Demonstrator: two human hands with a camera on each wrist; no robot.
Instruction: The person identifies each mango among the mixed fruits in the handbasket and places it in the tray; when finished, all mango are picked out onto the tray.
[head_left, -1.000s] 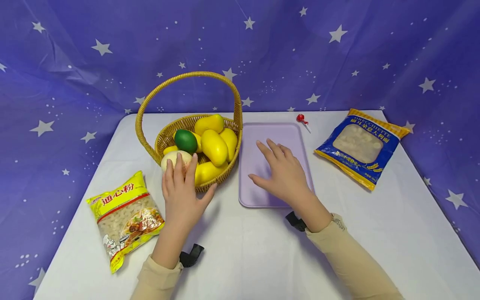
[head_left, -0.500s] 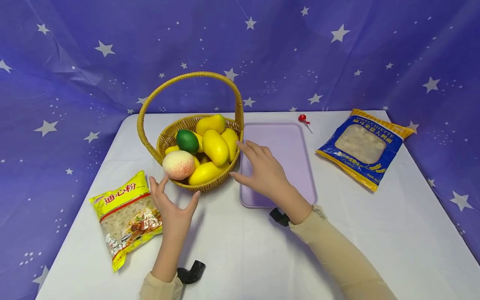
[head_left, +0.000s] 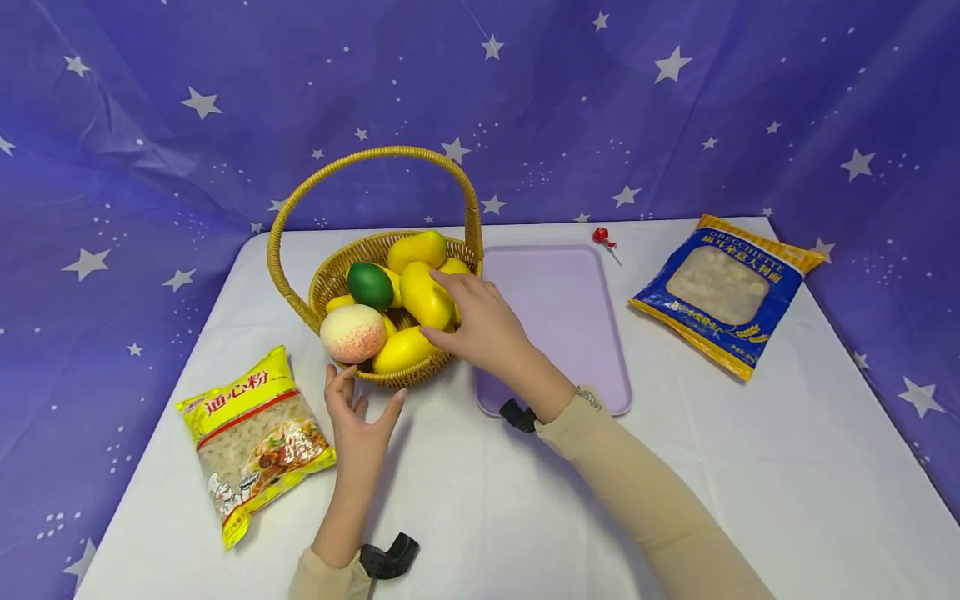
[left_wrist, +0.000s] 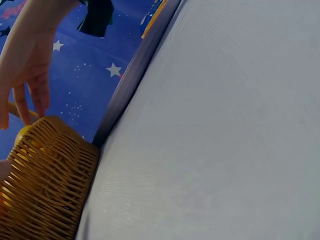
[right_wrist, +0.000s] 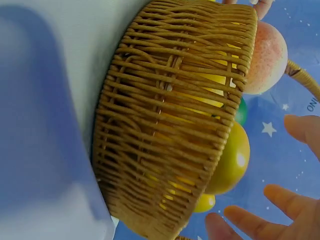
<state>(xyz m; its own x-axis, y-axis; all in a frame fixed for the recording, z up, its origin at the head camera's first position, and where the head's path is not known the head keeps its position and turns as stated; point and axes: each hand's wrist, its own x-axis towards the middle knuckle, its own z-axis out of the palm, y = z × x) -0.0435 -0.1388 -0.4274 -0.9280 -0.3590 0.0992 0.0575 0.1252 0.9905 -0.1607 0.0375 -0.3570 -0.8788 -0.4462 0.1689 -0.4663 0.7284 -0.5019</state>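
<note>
A wicker basket [head_left: 405,379] with a tall hoop handle holds several yellow mangoes [head_left: 422,293], a green oval fruit [head_left: 369,287] and a pale peach [head_left: 352,334] with red speckles. My right hand [head_left: 491,329] reaches over the basket's right rim, its fingertips right by the large upper mango. In the right wrist view the fingers of the right hand [right_wrist: 280,220] are spread, with a gap to the fruit. My left hand [head_left: 362,425] is low at the basket's front, fingertips at the rim under the peach and thumb held apart, nothing in its grasp.
Right of the basket lies a lilac tray [head_left: 555,308], partly under my right forearm. A yellow pasta bag [head_left: 258,446] is at the left, a blue orecchiette bag [head_left: 723,296] at the right. Behind the tray lies a red lollipop [head_left: 602,237].
My right hand has moved left from over the tray to the mangoes. The left hand has drawn back from on top of the peach to the basket's front rim.
</note>
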